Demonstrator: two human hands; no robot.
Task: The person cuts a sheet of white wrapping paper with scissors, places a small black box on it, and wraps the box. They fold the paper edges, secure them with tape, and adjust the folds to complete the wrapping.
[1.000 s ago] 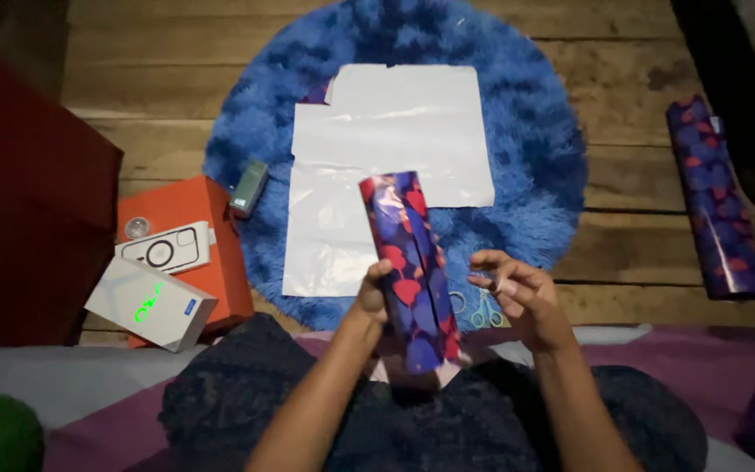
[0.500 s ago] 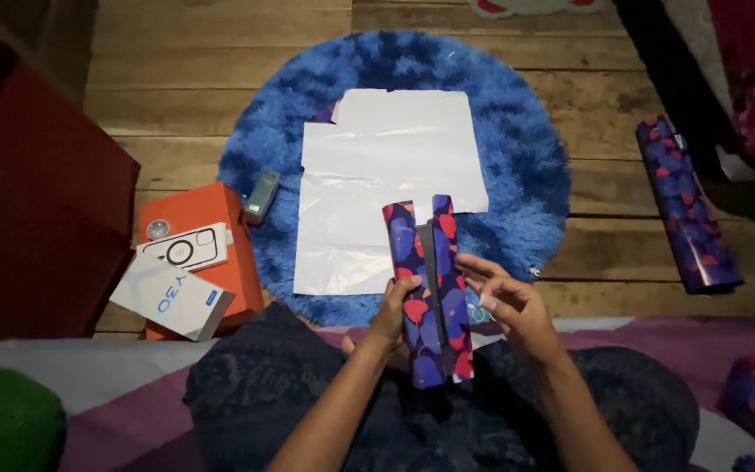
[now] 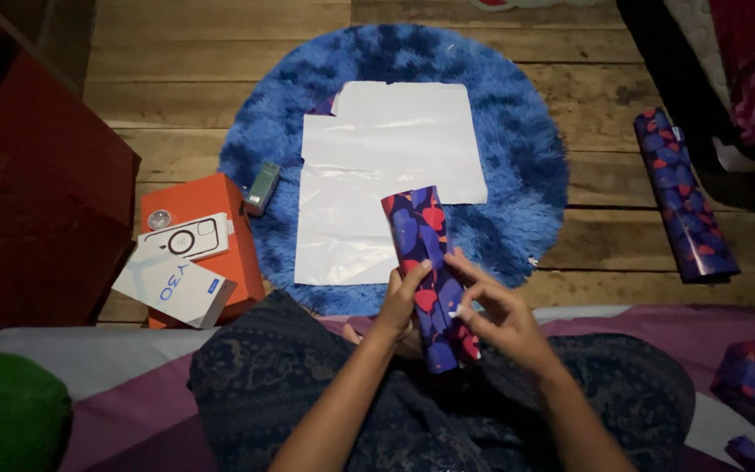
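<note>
I hold a long box wrapped in blue paper with red hearts (image 3: 425, 253) over my lap, its far end pointing at the rug. My left hand (image 3: 402, 301) grips its left side near the middle. My right hand (image 3: 493, 310) is at its right side, fingertips pressing the paper edge near the lower end. A white sheet, the back of wrapping paper (image 3: 377, 166), lies flat on the round blue fluffy rug (image 3: 526, 149) just beyond the box.
A roll of the same heart paper (image 3: 683, 194) lies on the wooden floor at right. An orange box (image 3: 198, 201) with two small white boxes on it sits at left, a small green item (image 3: 262, 186) beside it. Dark red furniture stands far left.
The wrapped box has turned so the open seam down its middle no longer shows. My right hand has closed in on its lower right side.
</note>
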